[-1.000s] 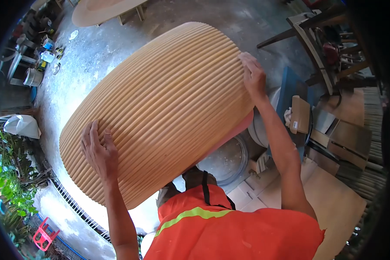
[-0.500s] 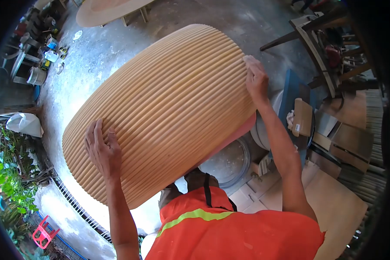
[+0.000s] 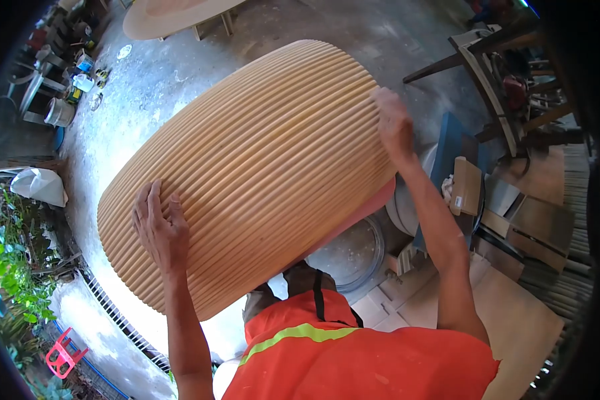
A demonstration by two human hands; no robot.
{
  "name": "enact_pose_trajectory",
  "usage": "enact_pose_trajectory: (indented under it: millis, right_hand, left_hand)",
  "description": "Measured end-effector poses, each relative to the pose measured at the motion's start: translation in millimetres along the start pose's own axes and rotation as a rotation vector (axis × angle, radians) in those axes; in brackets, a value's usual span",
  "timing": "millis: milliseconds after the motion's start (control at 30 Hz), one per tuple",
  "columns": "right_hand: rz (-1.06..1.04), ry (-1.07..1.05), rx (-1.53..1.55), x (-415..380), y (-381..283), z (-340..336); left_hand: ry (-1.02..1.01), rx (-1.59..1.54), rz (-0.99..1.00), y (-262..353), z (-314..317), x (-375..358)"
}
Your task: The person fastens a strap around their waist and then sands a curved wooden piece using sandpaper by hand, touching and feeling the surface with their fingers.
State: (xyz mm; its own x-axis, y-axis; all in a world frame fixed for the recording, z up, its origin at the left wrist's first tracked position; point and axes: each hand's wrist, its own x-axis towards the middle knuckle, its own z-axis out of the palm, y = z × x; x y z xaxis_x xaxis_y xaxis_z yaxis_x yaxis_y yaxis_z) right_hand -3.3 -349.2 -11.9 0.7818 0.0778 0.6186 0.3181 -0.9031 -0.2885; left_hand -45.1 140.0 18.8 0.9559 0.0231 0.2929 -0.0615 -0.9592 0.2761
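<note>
A large oval wooden piece with a ribbed, curved surface lies in front of my body, slanting up to the right. My left hand rests on its lower left part, fingers spread over the ribs. At the right end, my right hand touches the edge with its fingers bent together and blurred. Whatever those fingers may hold is too indistinct to name. Under the ribbed piece, a reddish surface shows along the lower right side.
Beyond the piece stands a pale round-edged table. Dark wooden furniture frames and a blue stand bearing a cardboard piece are at the right. Buckets, plants and a pink chair lie at the left.
My right hand has shifted slightly at the right edge and is more blurred. My left hand stays on the ribs. The whole view has moved a little.
</note>
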Motion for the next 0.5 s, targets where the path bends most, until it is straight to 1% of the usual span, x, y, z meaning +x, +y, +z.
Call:
enact_pose_trajectory:
  millis: [67,167,267,333,367,433,467,500]
  right_hand:
    - [-0.007,0.011,0.015,3.9,6.1,1.7]
    - [0.011,0.021,0.038,-6.9,6.3,-2.6]
    - [-0.008,0.017,-0.053,1.9,7.1,0.5]
    - [-0.063,-0.043,-0.041,-3.7,2.5,-0.8]
    - [-0.054,-0.055,-0.041,-7.4,4.1,-3.9]
    - [0.094,0.009,-0.072,6.4,11.9,-2.9]
    - [0.087,0.014,-0.069,4.7,8.5,0.6]
    - [-0.011,-0.016,-0.044,-2.4,0.1,3.1]
  left_hand:
    - [0.001,0.020,0.006,1.9,2.4,-0.3]
    - [-0.016,-0.039,-0.006,2.1,-1.2,-3.4]
    - [0.006,0.010,0.007,1.2,1.8,-2.1]
    - [-0.019,-0.024,-0.017,1.4,0.8,-1.8]
    - [-0.034,-0.024,-0.018,1.6,0.5,-6.7]
    - [-0.003,0.008,0.000,0.7,1.6,-2.7]
    - [0.005,0.009,-0.003,-0.1,0.8,-1.6]
    - [0.000,0.010,-0.012,0.1,0.8,-2.6]
